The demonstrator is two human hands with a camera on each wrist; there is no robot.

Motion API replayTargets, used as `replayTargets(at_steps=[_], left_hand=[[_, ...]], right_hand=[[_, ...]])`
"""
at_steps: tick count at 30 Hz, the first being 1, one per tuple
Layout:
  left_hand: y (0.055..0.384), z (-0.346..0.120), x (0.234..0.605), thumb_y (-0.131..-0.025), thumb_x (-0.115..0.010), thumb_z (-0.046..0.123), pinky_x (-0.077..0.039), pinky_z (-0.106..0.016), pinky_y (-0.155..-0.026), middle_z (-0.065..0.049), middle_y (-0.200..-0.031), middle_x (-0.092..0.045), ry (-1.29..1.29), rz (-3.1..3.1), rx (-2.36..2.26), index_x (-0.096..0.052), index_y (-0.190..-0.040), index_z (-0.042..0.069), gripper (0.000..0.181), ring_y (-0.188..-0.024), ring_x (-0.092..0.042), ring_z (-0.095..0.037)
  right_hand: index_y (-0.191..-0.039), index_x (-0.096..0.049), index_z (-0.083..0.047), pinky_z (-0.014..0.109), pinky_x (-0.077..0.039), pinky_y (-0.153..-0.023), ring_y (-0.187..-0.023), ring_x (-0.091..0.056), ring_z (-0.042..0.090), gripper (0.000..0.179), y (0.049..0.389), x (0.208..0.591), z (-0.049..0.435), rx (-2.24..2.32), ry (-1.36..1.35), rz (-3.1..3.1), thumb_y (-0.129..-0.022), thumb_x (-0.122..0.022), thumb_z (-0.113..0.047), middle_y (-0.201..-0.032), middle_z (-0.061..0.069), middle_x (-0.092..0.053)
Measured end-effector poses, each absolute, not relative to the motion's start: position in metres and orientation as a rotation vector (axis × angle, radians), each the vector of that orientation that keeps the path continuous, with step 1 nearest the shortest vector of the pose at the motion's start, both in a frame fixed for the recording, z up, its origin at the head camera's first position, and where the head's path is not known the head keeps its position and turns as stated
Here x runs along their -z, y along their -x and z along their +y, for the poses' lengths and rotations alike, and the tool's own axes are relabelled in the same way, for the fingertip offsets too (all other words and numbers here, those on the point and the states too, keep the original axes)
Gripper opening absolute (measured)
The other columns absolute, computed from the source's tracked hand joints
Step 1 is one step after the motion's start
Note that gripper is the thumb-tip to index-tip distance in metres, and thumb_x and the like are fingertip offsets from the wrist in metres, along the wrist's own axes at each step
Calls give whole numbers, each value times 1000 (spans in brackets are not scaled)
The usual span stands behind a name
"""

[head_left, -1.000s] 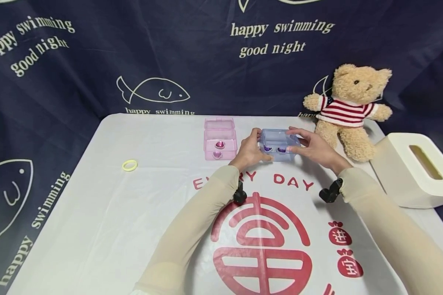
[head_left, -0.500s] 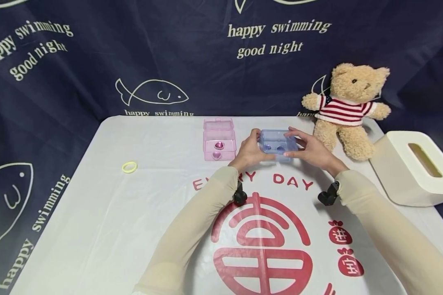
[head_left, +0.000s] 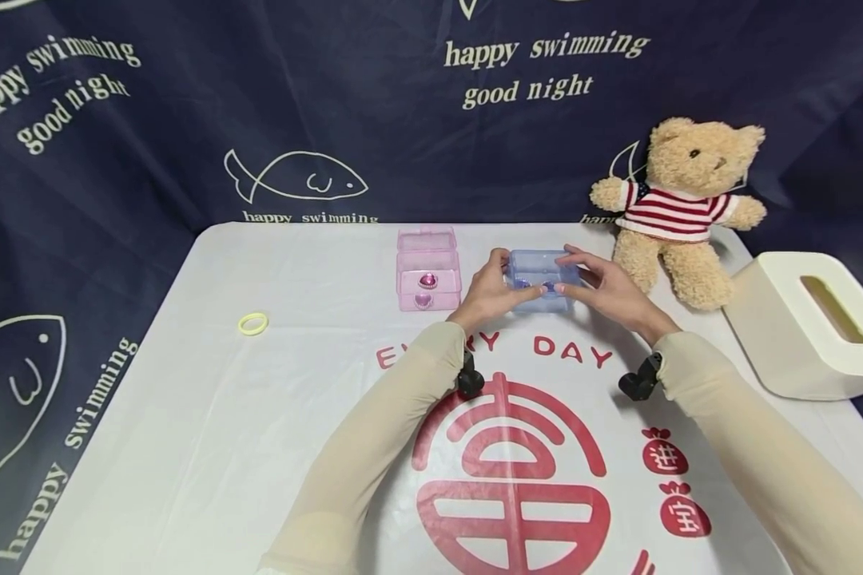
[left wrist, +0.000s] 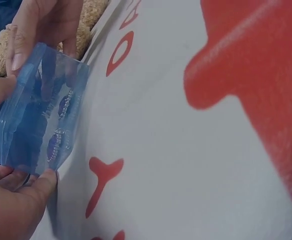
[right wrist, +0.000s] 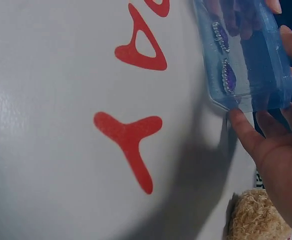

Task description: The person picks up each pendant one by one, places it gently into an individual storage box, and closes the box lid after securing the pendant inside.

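Observation:
A clear blue plastic box (head_left: 535, 262) is gripped between both hands near the back of the table. My left hand (head_left: 487, 294) holds its left end, thumb along the front edge and fingers behind. At the opposite end, my right hand (head_left: 611, 294) grips it with the thumb in front and a finger over the top. Two purple gems with silver beaded edges, one of them a lower gem (right wrist: 228, 76), show through the clear wall. Left of the hands stands an open pink plastic box (head_left: 427, 262) with a deep pink gem (head_left: 427, 280) and a paler gem (head_left: 423, 300).
A yellow ring (head_left: 252, 323) lies on the white table cover (head_left: 208, 447) at left. Behind the right hand sits a teddy bear (head_left: 690, 216) in a striped shirt. A cream tissue box (head_left: 784, 343) stands at the right edge. Dark blue curtain (head_left: 417, 112) hangs behind.
Both thumbs have shifted up along the front of the blue box, which has tilted slightly. The pink box, ring and bear have stayed put.

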State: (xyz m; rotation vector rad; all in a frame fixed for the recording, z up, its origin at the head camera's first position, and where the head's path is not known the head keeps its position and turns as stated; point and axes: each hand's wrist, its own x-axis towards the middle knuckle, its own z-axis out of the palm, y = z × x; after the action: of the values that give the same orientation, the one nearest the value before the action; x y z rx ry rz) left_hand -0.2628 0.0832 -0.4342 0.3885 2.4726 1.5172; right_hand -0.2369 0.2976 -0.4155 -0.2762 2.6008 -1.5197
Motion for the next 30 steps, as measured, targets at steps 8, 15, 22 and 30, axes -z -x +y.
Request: replayTargets(at_steps=[8, 15, 22, 30], left_hand=[[262, 83, 433, -78, -80, 36, -47, -29, -99, -6, -132, -55, -396, 2467, -1562, -37, -136, 11, 76, -116, -55, -17], [255, 88, 431, -79, -79, 31, -45, -32, -105, -9, -135, -54, -399, 2538, -1572, -34, -143, 8, 81, -123, -54, -21], [253, 65, 401, -75, -83, 36, -39, -34, -113, -7, -155, -32, -503, 2703, -1469, -27, -150, 11, 97, -139, -39, -24], [251, -9, 383, -73, -85, 18, -47, -26, -103, -7, -142, -47, -443, 2777, -1816, -46, -139, 10, 77, -125, -52, -23]], right_hand=[[-131, -51, 6, 42, -23, -120, -148, -22, 29, 47, 238, 416, 296, 1537, 265, 2595, -89, -67, -7, -160, 14, -22], [-131, -51, 7, 41, -24, -120, -148, -23, 30, 48, 236, 415, 295, 1549, 251, 2594, -89, -68, -8, -160, 14, -23], [-131, -52, 5, 46, -33, -115, -139, -37, 41, 47, 241, 405, 287, 1467, 237, 2664, -91, -67, -14, -157, 19, -27], [-130, -56, 1, 23, -48, -102, -130, -52, 24, 42, 245, 372, 248, 1650, 132, 2945, -91, -65, -14, -143, 15, -51]])
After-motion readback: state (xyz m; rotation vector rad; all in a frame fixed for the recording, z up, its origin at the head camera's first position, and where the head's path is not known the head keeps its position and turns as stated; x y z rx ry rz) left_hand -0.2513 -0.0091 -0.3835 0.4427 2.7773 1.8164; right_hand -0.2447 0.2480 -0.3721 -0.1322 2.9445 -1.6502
